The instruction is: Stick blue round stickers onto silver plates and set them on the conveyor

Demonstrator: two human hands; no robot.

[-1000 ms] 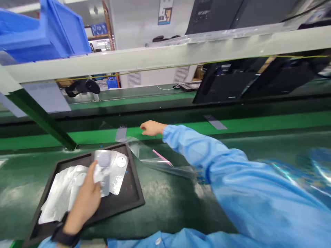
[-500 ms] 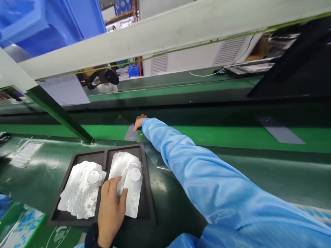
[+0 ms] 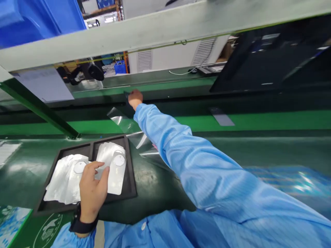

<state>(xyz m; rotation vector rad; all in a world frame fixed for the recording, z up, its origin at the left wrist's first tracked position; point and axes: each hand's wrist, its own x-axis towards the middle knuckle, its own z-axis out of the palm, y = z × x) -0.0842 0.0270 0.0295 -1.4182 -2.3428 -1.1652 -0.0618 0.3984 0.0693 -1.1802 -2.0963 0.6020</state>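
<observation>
My left hand, with a dark watch on the wrist, hovers over the black two-part tray. Its thumb and fingers are apart and hold nothing. Fanned silvery flat plates with white octagonal labels fill both compartments: a left stack and a right stack. My right hand reaches far across the bench, fingers closed at the edge of a thin dark panel, seen mostly edge-on. Below that arm lie clear plastic film strips, partly hidden by the sleeve.
Another grey flat panel lies on the green belt. A green post rises left of the tray. A white beam crosses overhead, and a dark screen stands at right. Blue plastic film lies at the right front.
My right hand has lifted the grey panel off the green belt and moved farther back with it. My left hand has opened slightly above the plates. The view has shifted right.
</observation>
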